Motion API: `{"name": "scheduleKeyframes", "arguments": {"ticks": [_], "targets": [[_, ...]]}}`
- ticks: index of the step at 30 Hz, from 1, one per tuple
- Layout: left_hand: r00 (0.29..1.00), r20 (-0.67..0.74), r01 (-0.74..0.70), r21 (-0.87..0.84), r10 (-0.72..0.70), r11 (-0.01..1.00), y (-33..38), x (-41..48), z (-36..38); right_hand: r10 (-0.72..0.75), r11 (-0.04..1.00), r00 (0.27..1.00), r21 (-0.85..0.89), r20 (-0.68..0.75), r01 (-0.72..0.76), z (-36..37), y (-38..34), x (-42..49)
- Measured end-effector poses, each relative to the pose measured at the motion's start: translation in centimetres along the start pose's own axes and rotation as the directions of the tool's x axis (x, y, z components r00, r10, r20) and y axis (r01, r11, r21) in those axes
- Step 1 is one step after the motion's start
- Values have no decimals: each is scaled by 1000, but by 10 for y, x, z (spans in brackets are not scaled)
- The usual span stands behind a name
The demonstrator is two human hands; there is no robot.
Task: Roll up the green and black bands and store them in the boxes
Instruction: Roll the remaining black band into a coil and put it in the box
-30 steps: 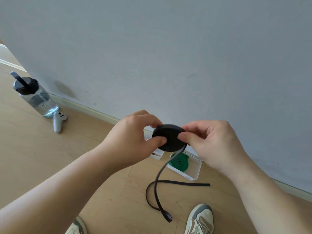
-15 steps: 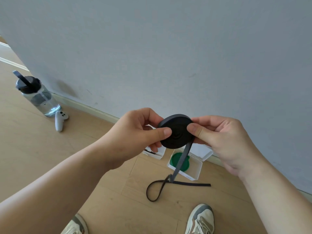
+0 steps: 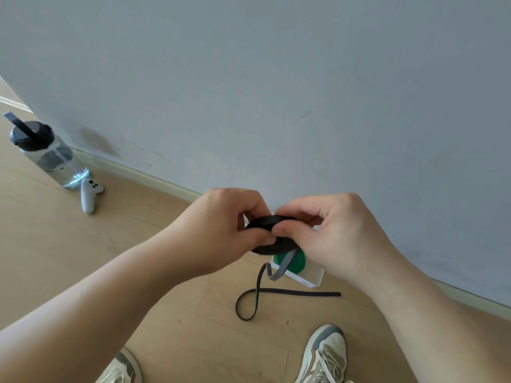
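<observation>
Black band [image 3: 276, 246] roll flatter vs prev.

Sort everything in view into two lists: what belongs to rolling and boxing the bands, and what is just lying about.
Belongs to the job:
black band roll, pinched by the left hand and right hand
its loose tail on the floor
green band, rolled, in the white box

Just lying about:
water bottle
white controller

A single wide-angle camera on the head looked forward and down, close above the left hand [image 3: 218, 230] and right hand [image 3: 331, 236], floor [image 3: 55, 244] beneath them, wall [image 3: 276, 92] beyond.
</observation>
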State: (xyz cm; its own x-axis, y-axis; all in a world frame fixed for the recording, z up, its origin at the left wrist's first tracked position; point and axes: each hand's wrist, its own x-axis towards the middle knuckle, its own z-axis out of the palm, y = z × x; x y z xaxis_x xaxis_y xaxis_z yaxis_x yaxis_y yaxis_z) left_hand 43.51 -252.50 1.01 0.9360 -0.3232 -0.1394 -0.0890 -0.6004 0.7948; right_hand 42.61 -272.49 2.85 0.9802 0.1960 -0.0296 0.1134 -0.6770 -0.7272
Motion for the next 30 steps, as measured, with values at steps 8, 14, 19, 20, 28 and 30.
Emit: {"name": "scheduleKeyframes", "arguments": {"ticks": [8, 14, 19, 20, 28, 30], "targets": [[984, -95, 72, -557, -149, 827, -5, 6, -12, 277, 820, 961, 523, -8, -232, -18, 16, 8], [991, -43, 65, -678, -128, 732, -7, 7, -9, 252, 774, 967, 605, -25, -186, -5, 19, 10], [995, -10, 59, -754, -102, 654, -12, 8, -8, 240, 722, 971, 668, 1, -179, -6, 24, 12], [995, -10, 54, -767, -97, 640, -12, 8, -7, 239, 700, 971, 689, 20, -186, -6, 24, 12], [981, 56, 183, -555, -184, 811, -5, 8, 0, 324, 633, 946, 737, 28, -238, -4, 19, 11], [982, -10, 185, -181, -190, 966, -6, 8, -2, 268, 881, 958, 427, -98, -203, -4, 22, 8]]}}
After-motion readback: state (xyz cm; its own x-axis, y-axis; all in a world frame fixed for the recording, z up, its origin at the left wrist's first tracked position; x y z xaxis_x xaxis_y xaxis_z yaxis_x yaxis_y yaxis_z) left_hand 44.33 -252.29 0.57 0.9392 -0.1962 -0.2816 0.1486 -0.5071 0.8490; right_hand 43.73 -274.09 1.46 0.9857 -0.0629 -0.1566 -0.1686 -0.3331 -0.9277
